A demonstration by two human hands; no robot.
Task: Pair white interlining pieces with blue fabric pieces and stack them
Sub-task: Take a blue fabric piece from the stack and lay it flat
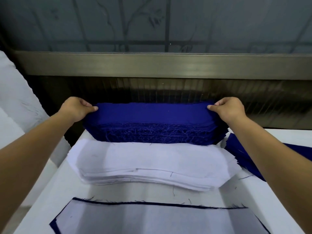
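Blue stack: a thick pile of blue fabric pieces (152, 134) sits at the far edge of the white table (278, 137), straight ahead of the person, with its long axis running left to right.
Top blue piece: the top blue piece (152, 113) lies flat on that pile and spans the whole gap between the two hands.
Left hand: the left hand (76, 108) pinches the piece's left end, thumb on top.
Right hand: the right hand (228, 109) pinches the right end in the same way.
Nearer hand: neither; each holds one end, and both arms reach forward about equally.
White interlining stack: the white interlining stack (152, 162) lies just on the near side of the blue pile and parallel to it.
Paired piece: the paired piece (152, 220) lies nearest the person, white over blue, with a blue rim showing.
Loose blue pieces: the loose blue pieces (239, 152) lie to the right, beside the white stack.
Coming move, as judged: the pinched piece probably has to lift and travel straight back toward the body, over the white stack, with its long axis kept crosswise.
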